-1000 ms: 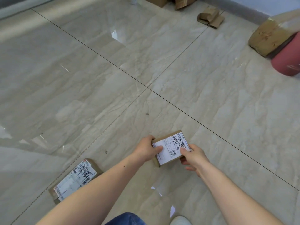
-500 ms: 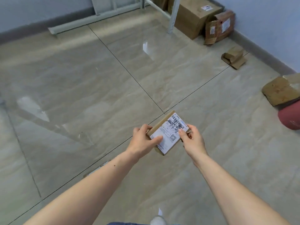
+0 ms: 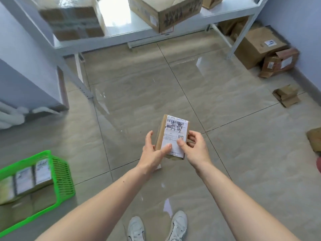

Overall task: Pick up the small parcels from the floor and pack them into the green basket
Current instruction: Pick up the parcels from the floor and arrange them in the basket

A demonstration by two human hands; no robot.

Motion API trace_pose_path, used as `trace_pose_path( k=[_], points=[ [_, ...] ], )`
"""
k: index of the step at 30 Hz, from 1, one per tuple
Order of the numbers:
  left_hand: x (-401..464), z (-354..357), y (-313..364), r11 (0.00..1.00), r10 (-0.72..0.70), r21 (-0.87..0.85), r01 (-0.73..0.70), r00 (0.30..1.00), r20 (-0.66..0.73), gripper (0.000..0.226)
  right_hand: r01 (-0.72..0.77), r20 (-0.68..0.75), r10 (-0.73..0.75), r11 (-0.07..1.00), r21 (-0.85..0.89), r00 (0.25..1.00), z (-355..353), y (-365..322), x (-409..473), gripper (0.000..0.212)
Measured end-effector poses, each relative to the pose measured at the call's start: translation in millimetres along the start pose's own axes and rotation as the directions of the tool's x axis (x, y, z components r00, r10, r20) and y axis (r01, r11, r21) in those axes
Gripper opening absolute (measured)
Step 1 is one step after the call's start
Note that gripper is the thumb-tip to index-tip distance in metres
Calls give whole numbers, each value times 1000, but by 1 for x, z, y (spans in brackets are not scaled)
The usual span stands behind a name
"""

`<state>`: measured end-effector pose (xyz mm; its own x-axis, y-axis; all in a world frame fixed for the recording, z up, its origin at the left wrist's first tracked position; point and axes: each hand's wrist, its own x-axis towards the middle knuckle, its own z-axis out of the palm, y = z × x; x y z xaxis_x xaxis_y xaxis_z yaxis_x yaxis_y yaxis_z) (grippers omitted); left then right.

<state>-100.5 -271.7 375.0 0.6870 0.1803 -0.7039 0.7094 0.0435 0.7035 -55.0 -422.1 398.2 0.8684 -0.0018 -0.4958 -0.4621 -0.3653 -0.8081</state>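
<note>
Head view, looking down past two bare forearms to a glossy beige tiled floor (image 3: 139,101). Small brown cardboard parcel with a white shipping label (image 3: 173,136) held in the air in front of the body, well above the floor, label facing up, long axis pointing away from the person. Left hand (image 3: 152,153) grips the parcel's left side: thumb lies on the label near its lower edge, fingers wrap the left edge and underside. Right hand (image 3: 194,148) pinches the right edge, thumb on the label, fingers curled behind.

Green plastic lattice basket (image 3: 62,176) sits on the floor at lower left, well apart from the held parcel. Several labelled brown parcels (image 3: 33,176) stand upright in a row inside it; the picture is blurred there, count uncertain.

Two white sneakers (image 3: 156,226) at the bottom edge. Pale metal shelf (image 3: 132,37) at the top carries large cardboard boxes (image 3: 165,13). More brown cartons (image 3: 260,47) rest on the floor by the right wall, and a small flattened cardboard piece (image 3: 286,95) lies near them.
</note>
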Motion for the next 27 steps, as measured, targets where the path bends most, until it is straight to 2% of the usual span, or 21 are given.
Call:
trace_pose_path(
  k=[2, 5, 9, 14, 16, 19, 27],
  points=[
    [-19, -23, -1, 999, -13, -45, 11, 999, -45, 97, 31, 43, -30, 999, -31, 999, 21, -14, -23, 46],
    [-49, -53, -3, 992, -14, -130, 0, 994, -110, 87, 40, 118, -33, 998, -58, 992, 49, -29, -55, 51],
    [-105, -90, -5, 979, 29, -192, -68, 980, -197, 93, 93, 206, -70, 990, -102, 976, 85, -40, -89, 53],
    [-153, -143, -47, 963, 13, -253, -95, 951, -308, 76, 159, 313, -96, 970, -182, 945, 143, -42, -135, 66],
    [-175, -169, -67, 955, -18, -281, -91, 932, -362, 80, 186, 351, -96, 954, -234, 931, 171, -45, -161, 60],
    [-206, -217, -97, 950, -28, -291, -110, 900, -434, 73, 233, 416, -93, 925, -299, 904, 219, -52, -201, 52],
    [-271, -386, -186, 946, -26, -287, -153, 845, -534, 66, 237, 551, -11, 910, -341, 835, 395, -48, -308, 75]
  ],
)
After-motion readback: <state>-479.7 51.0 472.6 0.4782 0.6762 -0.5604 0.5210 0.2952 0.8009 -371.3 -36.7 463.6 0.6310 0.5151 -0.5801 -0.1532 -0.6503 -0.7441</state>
